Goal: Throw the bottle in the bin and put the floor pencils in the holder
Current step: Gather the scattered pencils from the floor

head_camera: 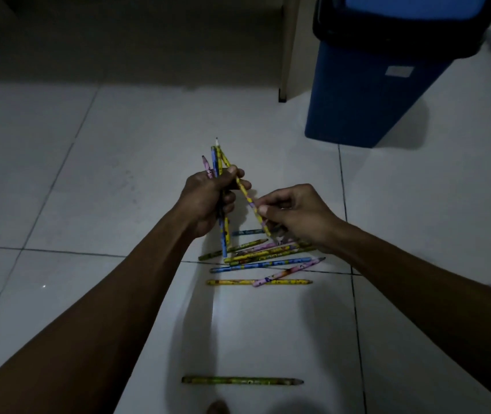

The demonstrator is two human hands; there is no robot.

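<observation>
My left hand grips a bundle of pencils upright above the white tiled floor. My right hand pinches the lower part of a yellow pencil whose upper end leans against the fingers of the left hand. Several more patterned pencils lie in a loose heap on the floor just below both hands. A single green pencil lies apart, nearer to me. The blue bin with a black rim stands at the upper right. Neither a bottle nor a holder is in view.
A pale furniture leg stands left of the bin, with a dark shadowed area behind it. A toe shows at the bottom edge. The room is dimly lit.
</observation>
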